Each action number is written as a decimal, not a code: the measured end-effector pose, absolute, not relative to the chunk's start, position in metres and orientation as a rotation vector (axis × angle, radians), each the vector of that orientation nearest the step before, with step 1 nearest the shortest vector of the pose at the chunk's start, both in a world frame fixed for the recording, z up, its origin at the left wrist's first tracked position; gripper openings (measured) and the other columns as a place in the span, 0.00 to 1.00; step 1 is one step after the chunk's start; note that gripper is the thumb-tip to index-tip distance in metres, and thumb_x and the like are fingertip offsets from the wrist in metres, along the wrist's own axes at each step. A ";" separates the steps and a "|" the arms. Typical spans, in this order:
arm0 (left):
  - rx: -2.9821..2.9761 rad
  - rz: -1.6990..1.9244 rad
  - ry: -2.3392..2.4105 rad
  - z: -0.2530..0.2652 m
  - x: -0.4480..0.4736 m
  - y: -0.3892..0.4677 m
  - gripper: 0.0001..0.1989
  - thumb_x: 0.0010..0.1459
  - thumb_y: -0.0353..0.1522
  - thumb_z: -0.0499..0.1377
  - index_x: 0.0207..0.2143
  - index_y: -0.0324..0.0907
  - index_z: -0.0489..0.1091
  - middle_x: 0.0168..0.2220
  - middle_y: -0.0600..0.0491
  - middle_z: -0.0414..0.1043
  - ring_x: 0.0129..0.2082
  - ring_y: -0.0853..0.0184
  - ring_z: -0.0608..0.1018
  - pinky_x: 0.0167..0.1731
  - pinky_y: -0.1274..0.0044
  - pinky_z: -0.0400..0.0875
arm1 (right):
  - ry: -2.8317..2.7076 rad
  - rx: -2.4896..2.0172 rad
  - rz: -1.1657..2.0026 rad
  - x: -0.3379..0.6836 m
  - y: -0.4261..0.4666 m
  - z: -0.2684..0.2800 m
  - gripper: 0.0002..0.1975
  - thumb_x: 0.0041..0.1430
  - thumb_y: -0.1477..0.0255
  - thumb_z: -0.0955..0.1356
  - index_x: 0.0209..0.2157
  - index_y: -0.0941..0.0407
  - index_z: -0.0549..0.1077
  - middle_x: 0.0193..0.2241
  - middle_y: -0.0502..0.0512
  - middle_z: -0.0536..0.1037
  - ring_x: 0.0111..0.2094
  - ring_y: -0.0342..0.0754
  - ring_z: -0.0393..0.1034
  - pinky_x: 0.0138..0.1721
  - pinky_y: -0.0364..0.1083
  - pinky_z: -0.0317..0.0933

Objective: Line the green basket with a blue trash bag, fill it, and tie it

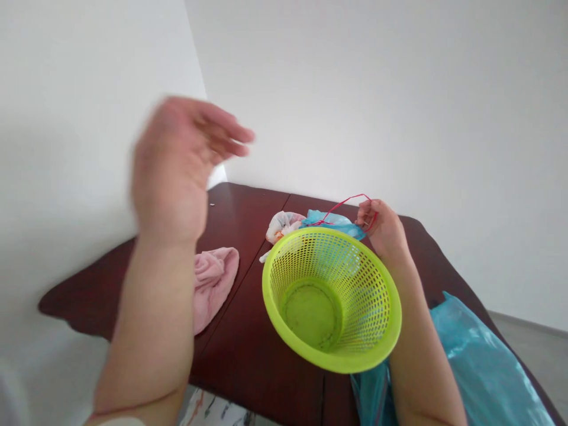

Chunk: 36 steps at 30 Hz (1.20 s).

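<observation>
The green basket [313,313] is over the dark red table [252,337], tipped so we see in; can't tell if it sits flat or hangs a bit. L hand [171,165] is up high, left of the basket, & v. blurry; its fingers are a bit bent, nothing seen in it, & can't tell if the tips touch. R hand [384,228] is just past the basket's far right rim, pinching a thin red string [341,205] w/ its fingertips; that arm goes behind the basket. Behind the basket's far rim: a small blue bag [344,225] & a white bag [284,225] w/ orange bits. Pink cloth [216,284] is left of the basket, & big blue plastic [483,355] is to its right.
</observation>
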<state>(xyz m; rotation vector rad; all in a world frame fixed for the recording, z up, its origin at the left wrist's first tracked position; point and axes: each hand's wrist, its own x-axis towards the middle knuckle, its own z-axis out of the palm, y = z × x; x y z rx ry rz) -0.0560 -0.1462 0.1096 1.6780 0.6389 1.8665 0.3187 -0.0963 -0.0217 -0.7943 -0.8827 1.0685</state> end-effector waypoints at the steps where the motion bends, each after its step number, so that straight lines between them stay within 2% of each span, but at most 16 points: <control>1: 1.760 1.808 0.598 0.096 -0.050 -0.130 0.17 0.85 0.40 0.59 0.46 0.40 0.83 0.45 0.51 0.86 0.49 0.61 0.89 0.56 0.66 0.82 | -0.902 -0.786 1.077 0.318 -0.099 -0.019 0.06 0.73 0.68 0.74 0.37 0.49 0.79 0.29 0.52 0.80 0.29 0.48 0.73 0.31 0.48 0.67; 3: 1.863 1.441 0.719 0.057 -0.033 -0.090 0.11 0.75 0.40 0.73 0.44 0.41 0.85 0.45 0.48 0.88 0.45 0.61 0.88 0.51 0.71 0.81 | -0.947 -0.764 1.070 0.315 -0.103 -0.014 0.05 0.73 0.68 0.75 0.38 0.50 0.81 0.30 0.52 0.80 0.28 0.48 0.73 0.31 0.47 0.67; 4: 1.898 1.309 0.779 0.034 -0.024 -0.069 0.10 0.71 0.39 0.76 0.44 0.41 0.86 0.44 0.47 0.89 0.42 0.61 0.87 0.48 0.72 0.80 | -0.967 -0.755 1.059 0.314 -0.105 -0.012 0.05 0.73 0.69 0.75 0.39 0.50 0.82 0.29 0.52 0.81 0.28 0.48 0.73 0.31 0.47 0.68; 7: 1.988 1.037 0.866 -0.026 0.003 -0.023 0.12 0.66 0.39 0.78 0.48 0.44 0.88 0.46 0.44 0.90 0.43 0.56 0.88 0.45 0.68 0.79 | -0.997 -0.746 1.015 0.309 -0.108 -0.009 0.06 0.74 0.69 0.74 0.38 0.49 0.82 0.29 0.52 0.80 0.28 0.47 0.72 0.31 0.46 0.69; 10: 2.096 0.879 0.880 -0.055 0.022 -0.006 0.14 0.63 0.41 0.79 0.49 0.48 0.90 0.48 0.45 0.91 0.46 0.53 0.87 0.45 0.66 0.77 | -1.028 -0.736 0.990 0.306 -0.110 -0.009 0.07 0.75 0.68 0.74 0.38 0.50 0.83 0.29 0.52 0.80 0.29 0.47 0.72 0.32 0.46 0.70; 14: 2.228 0.925 0.889 -0.057 0.032 -0.005 0.09 0.68 0.42 0.74 0.45 0.49 0.90 0.47 0.46 0.90 0.45 0.52 0.85 0.45 0.64 0.75 | -1.010 -0.719 1.000 0.304 -0.111 -0.008 0.08 0.76 0.67 0.72 0.38 0.50 0.83 0.28 0.51 0.78 0.27 0.46 0.70 0.34 0.47 0.73; 20: 2.164 1.029 0.809 -0.044 0.030 0.001 0.12 0.75 0.44 0.68 0.46 0.50 0.90 0.48 0.45 0.90 0.45 0.53 0.85 0.48 0.63 0.75 | -0.910 -0.753 1.048 0.310 -0.105 -0.013 0.05 0.71 0.68 0.74 0.37 0.50 0.81 0.26 0.49 0.75 0.25 0.45 0.66 0.33 0.46 0.74; 24: 2.168 1.064 0.762 -0.038 0.026 0.001 0.12 0.77 0.44 0.67 0.46 0.50 0.90 0.48 0.45 0.90 0.47 0.53 0.86 0.48 0.64 0.75 | -0.885 -0.727 1.101 0.311 -0.100 -0.021 0.11 0.70 0.69 0.76 0.32 0.51 0.75 0.22 0.44 0.66 0.19 0.39 0.50 0.24 0.42 0.61; 27: 2.096 1.063 0.774 -0.037 0.027 0.000 0.17 0.81 0.46 0.63 0.46 0.48 0.88 0.45 0.46 0.89 0.41 0.57 0.85 0.43 0.68 0.75 | -0.761 -0.661 1.086 0.314 -0.098 -0.025 0.16 0.71 0.68 0.76 0.31 0.51 0.71 0.20 0.39 0.58 0.17 0.37 0.41 0.20 0.41 0.56; 29: 2.017 1.094 0.826 -0.037 0.031 -0.001 0.20 0.82 0.48 0.61 0.45 0.46 0.86 0.40 0.48 0.86 0.36 0.60 0.83 0.37 0.70 0.73 | -0.641 -0.627 1.031 0.317 -0.097 -0.027 0.15 0.73 0.69 0.75 0.31 0.52 0.71 0.19 0.38 0.56 0.17 0.37 0.41 0.20 0.41 0.56; 31: 1.899 1.163 0.834 -0.037 0.036 0.000 0.19 0.80 0.47 0.63 0.43 0.44 0.85 0.37 0.49 0.84 0.35 0.61 0.82 0.36 0.72 0.73 | -0.559 -0.615 0.980 0.322 -0.096 -0.028 0.13 0.74 0.70 0.73 0.32 0.52 0.71 0.19 0.38 0.57 0.16 0.38 0.43 0.21 0.40 0.57; 34: 1.628 1.252 0.759 -0.037 0.041 0.003 0.17 0.75 0.47 0.67 0.43 0.43 0.85 0.40 0.48 0.86 0.38 0.61 0.84 0.37 0.73 0.76 | -0.536 -0.609 0.978 0.326 -0.095 -0.030 0.12 0.74 0.71 0.73 0.33 0.52 0.71 0.19 0.38 0.58 0.16 0.38 0.45 0.20 0.40 0.58; 36: 1.435 1.303 0.715 -0.035 0.040 0.005 0.19 0.73 0.50 0.70 0.43 0.43 0.86 0.42 0.47 0.87 0.37 0.62 0.84 0.37 0.74 0.77 | -0.553 -0.611 1.002 0.327 -0.094 -0.031 0.12 0.73 0.70 0.74 0.34 0.52 0.72 0.20 0.38 0.58 0.16 0.37 0.45 0.20 0.40 0.58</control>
